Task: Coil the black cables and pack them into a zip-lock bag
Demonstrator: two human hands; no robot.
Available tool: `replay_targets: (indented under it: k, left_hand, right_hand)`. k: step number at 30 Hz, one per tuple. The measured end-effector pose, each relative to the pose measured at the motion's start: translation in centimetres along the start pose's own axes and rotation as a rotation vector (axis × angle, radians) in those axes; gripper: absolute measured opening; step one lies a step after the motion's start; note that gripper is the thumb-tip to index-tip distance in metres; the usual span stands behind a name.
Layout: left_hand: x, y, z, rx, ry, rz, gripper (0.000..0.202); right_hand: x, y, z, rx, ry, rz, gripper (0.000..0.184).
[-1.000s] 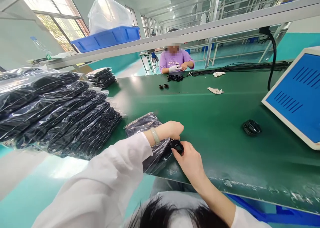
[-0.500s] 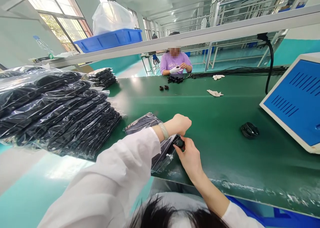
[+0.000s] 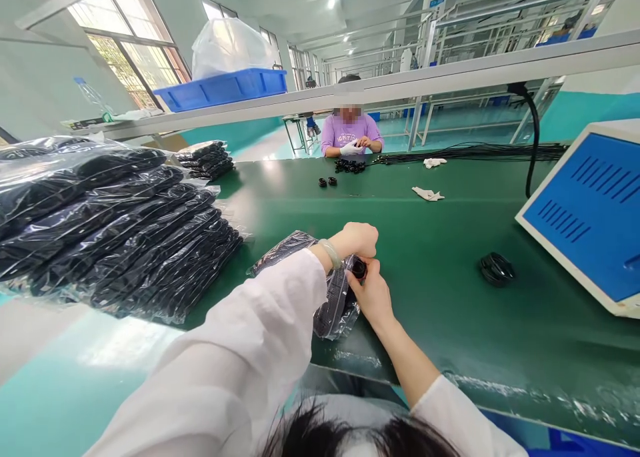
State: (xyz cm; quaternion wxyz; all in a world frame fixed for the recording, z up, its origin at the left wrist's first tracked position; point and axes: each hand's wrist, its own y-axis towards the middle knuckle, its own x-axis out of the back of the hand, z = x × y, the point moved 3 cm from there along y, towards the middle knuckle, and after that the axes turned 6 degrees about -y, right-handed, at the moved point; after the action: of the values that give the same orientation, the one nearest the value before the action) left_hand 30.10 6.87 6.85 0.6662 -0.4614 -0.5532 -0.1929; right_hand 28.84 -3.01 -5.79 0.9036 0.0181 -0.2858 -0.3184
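My left hand (image 3: 357, 239) is closed at the mouth of a clear plastic bag (image 3: 300, 270) of black parts that lies on the green belt (image 3: 440, 237). A pale bangle sits on that wrist. Right below it, my right hand (image 3: 371, 295) pinches a small black coiled part (image 3: 359, 268) at the bag's opening. Both hands touch the bag and the part between them. Another black coiled part (image 3: 496, 269) lies loose on the belt to the right, apart from my hands.
A tall stack of filled plastic bags (image 3: 110, 223) fills the left side. A white and blue machine (image 3: 590, 210) stands at right. Across the belt a person in purple (image 3: 350, 133) handles black parts (image 3: 350, 166). White gloves (image 3: 427, 193) and long black cables (image 3: 475, 153) lie farther back.
Both hands have moved up and slightly away from me with the black part, staying together at the bag's mouth. The bag's near end has bunched up under my left arm.
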Motion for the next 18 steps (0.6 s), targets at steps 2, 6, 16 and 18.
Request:
replay_targets:
  k: [2, 6, 16, 18]
  left_hand:
    - [0.0, 0.8, 1.3, 0.007, -0.091, 0.013, 0.023]
    - [-1.2, 1.6, 4.8, 0.023, -0.264, -0.011, 0.037]
    - [-8.2, 2.4, 9.8, 0.019, -0.494, -0.008, 0.068]
    - [-8.9, 2.6, 9.8, -0.003, -0.516, -0.018, 0.069]
  right_hand:
    - [0.5, 1.0, -0.6, 0.008, 0.003, 0.03, 0.047]
    - [1.0, 2.4, -1.3, -0.003, 0.018, 0.062, 0.049]
    - [1.2, 2.2, -0.5, -0.166, -0.043, 0.069, 0.035]
    - [1.4, 2.0, -0.7, -0.171, -0.024, 0.093, 0.033]
